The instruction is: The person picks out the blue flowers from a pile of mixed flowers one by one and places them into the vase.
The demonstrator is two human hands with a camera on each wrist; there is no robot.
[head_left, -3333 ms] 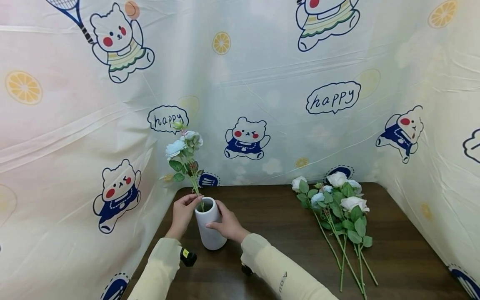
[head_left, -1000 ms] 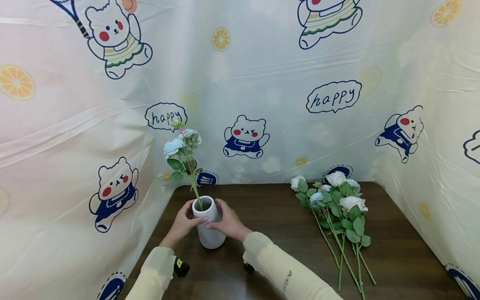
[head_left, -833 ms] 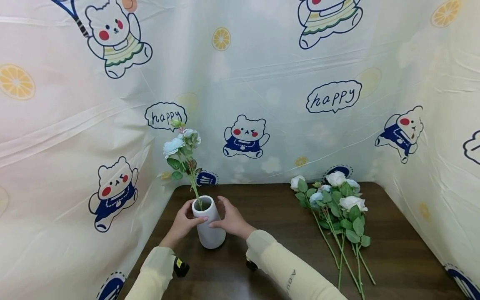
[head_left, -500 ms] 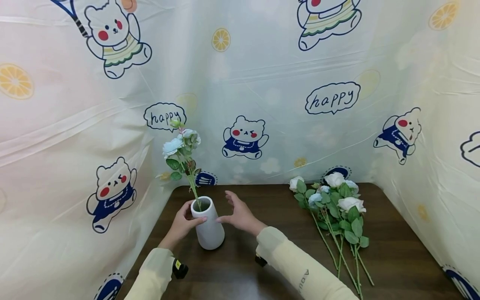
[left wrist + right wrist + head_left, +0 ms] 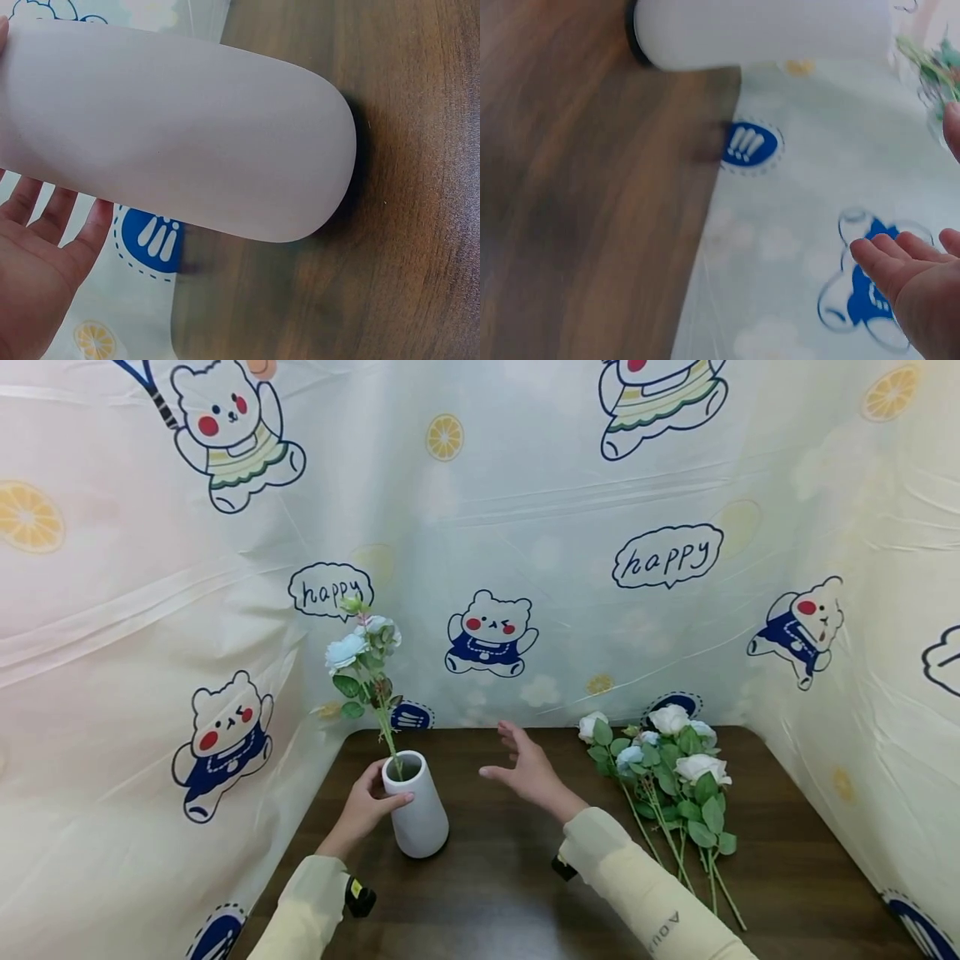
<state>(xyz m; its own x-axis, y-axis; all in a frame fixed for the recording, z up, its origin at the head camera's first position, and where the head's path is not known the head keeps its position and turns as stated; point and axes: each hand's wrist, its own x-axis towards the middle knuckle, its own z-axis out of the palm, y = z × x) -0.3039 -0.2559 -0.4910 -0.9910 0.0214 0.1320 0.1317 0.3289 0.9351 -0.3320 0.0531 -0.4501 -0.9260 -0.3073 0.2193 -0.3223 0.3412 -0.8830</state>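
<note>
A white vase (image 5: 422,818) stands at the left of the table, and my left hand (image 5: 364,808) grips it near its mouth from the left side. In the left wrist view the vase (image 5: 187,127) lies across the palm side of the left hand (image 5: 41,277), fingers behind it. Out of the vase's mouth rises a light-blue artificial flower stem (image 5: 347,654), leaning left. My right hand (image 5: 534,774) hangs over the table between vase and loose flowers, fingers spread and holding nothing. The right wrist view has the right hand (image 5: 930,292) well apart from the vase (image 5: 769,30).
Several loose artificial roses (image 5: 701,768), white and light blue, lie piled on the right of the dark wooden table (image 5: 487,893), stems toward the front. A printed cloth (image 5: 570,635) hangs behind and along both sides.
Earlier the left hand pinched the flower stem; it then moved down to the vase. The right hand has let go of the vase and moved right, away from it.
</note>
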